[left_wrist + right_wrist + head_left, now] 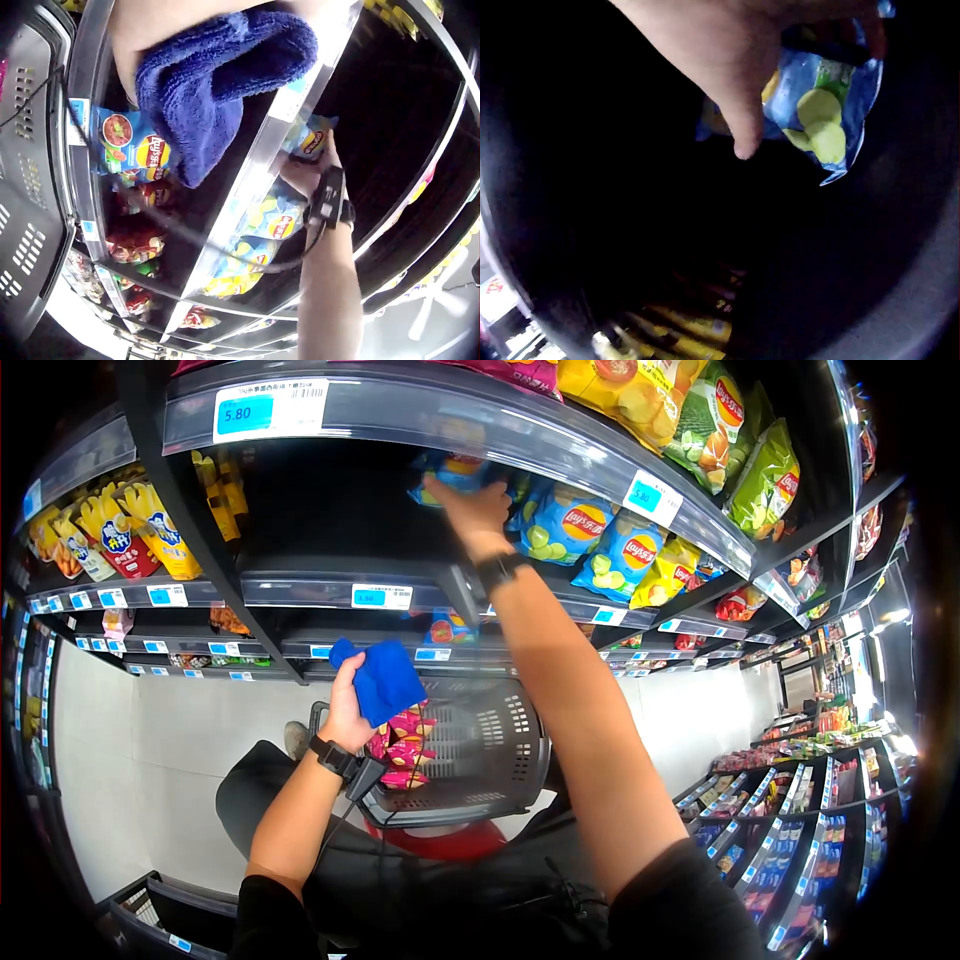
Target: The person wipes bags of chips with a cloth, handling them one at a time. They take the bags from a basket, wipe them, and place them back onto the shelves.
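My left hand (346, 712) grips a folded blue cloth (388, 685), held over the near side of the shopping basket. In the left wrist view the cloth's plush, towel-like pile shows. My right hand (472, 512) reaches into the dark shelf bay and holds a blue bag of potato chips (821, 112) printed with pale green slices. The right wrist view has the thumb on one side of this bag and the fingers over its far side, partly hidden. Similar blue chip bags (567, 528) stand just right of that hand on the same shelf.
Below the shelves, a grey basket (515, 750) contains several pink packets (405, 753). A shelf rail with price tags (380, 596) runs below the right forearm, another (400, 415) above. Yellow snack packets (170, 530) fill the bay at left, beyond a black upright (205, 520).
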`<state>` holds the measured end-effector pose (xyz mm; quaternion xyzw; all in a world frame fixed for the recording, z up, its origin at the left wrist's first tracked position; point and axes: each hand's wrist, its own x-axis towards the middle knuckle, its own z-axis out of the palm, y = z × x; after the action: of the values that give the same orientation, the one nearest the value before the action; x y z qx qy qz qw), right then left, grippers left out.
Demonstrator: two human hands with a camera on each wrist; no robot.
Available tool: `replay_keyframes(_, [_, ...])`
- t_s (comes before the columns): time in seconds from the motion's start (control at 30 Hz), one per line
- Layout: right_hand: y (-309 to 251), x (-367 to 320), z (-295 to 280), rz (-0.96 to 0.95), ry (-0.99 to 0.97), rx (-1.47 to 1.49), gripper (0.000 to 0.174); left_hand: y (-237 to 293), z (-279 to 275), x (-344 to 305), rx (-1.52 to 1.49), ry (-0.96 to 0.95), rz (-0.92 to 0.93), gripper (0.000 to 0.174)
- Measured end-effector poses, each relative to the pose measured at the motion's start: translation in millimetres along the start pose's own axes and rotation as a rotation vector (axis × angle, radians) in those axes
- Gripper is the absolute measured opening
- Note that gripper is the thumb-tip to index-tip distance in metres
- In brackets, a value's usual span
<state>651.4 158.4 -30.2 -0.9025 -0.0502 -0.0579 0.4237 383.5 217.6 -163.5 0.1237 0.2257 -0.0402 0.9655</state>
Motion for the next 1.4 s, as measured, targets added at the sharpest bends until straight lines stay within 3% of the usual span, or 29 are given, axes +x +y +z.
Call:
replay_keyframes(0.03, [12.7, -8.5, -9.0, -0.19, -0.024, 0.063, 0.107, -0.9, -1.5, 2.0, 0.007, -0.007, 0.001, 0.047])
replay_keyframes(0.07, [6.4, -35.1, -33.6, -0.247, -0.116, 0.244, 0.086, -1.7, -2.9, 3.1, 0.016, -0.014, 0.0, 0.047])
replay_keyframes(0.1, [25.8, -45.6, -31.1, -0.335, 0.01, 0.31, 0.067, -2.6, -4.1, 2.8, 0.02, -0.036, 0.005, 0.047])
replay_keyframes(0.23, [58.8, -117.3, -99.7, -0.277, -0.495, 0.565, 0.031, -9.5, -3.4, -2.2, 0.113, -0.17, -0.007, 0.05])
replay_keyframes(0.33, [98.6, -153.4, -128.9, -0.198, -0.695, 0.375, 0.043, -15.3, -9.7, -12.7, 0.219, -0.287, -0.074, 0.055])
replay_keyframes(0.4, [116.3, -174.2, -144.5, 0.028, -0.883, 0.338, 0.052, -23.4, 0.0, -24.6, 0.373, -0.38, -0.101, 0.056])
replay_keyframes(0.43, [122.3, -182.9, -151.0, 0.154, -0.955, 0.445, 0.049, -32.6, -0.5, -26.6, 0.455, -0.236, -0.115, 0.055])
replay_keyframes(0.47, [128.8, -191.5, -157.7, 0.282, -1.025, 0.552, 0.046, -44.0, -0.6, -25.9, 0.492, -0.221, -0.13, 0.055])
replay_keyframes(0.57, [162.6, -206.3, -161.3, 0.21, -1.172, 0.781, 0.041, -84.8, 1.2, -16.6, 0.567, -0.196, -0.176, 0.051])
replay_keyframes(0.67, [179.2, -223.4, -170.4, 0.346, -0.829, 0.799, 0.037, -118.2, 23.5, -18.5, 0.632, -0.211, -0.158, 0.048])
replay_keyframes(0.73, [186.9, -225.0, -191.5, 0.469, -0.848, 1.019, 0.041, -126.8, 37.9, -17.4, 0.707, -0.199, -0.257, 0.048])
replay_keyframes(0.8, [239.0, -218.7, -181.7, 0.367, -1.127, 1.156, 0.046, -138.8, 44.4, -16.0, 0.697, -0.237, -0.328, 0.046])
replay_keyframes(0.83, [242.3, -217.9, -195.1, 0.338, -1.173, 1.199, 0.046, -147.4, 56.6, -20.5, 0.661, -0.251, -0.298, 0.046])
replay_keyframes(0.9, [264.0, -220.8, -198.1, 0.277, -1.114, 1.306, 0.047, -163.9, 77.2, -25.4, 0.61, -0.244, -0.317, 0.05])
replay_keyframes(0.93, [269.9, -222.5, -205.0, 0.296, -1.015, 1.331, 0.051, -175.2, 66.3, -17.4, 0.577, -0.238, -0.238, 0.052])
replay_keyframes(1.03, [289.7, -224.2, -211.1, 0.255, -0.951, 1.533, 0.071, -204.9, 56.7, -6.4, 0.399, -0.299, -0.186, 0.053])
replay_keyframes(1.07, [291.7, -223.4, -215.2, 0.254, -0.953, 1.453, 0.08, -214.7, 63.9, -8.9, 0.403, -0.322, -0.167, 0.053])
replay_keyframes(1.13, [302.7, -222.3, -210.2, 0.167, -0.997, 1.295, 0.085, -225.2, 52.9, -4.5, 0.605, -0.303, -0.142, 0.049])
replay_keyframes(1.2, [306.6, -220.7, -207.7, 0.207, -1.076, 1.289, 0.089, -230.4, 34.8, 3.5, 0.801, -0.287, -0.103, 0.045])
replay_keyframes(1.3, [311.6, -215.0, -208.7, 0.285, -0.905, 1.358, 0.082, -225.4, 17.4, 12.6, 1.097, -0.234, -0.025, 0.043])
replay_keyframes(1.4, [335.4, -210.4, -193.6, 0.334, -0.723, 1.398, 0.07, -237.9, 22.9, 28.7, 0.509, -0.123, -0.152, 0.045])
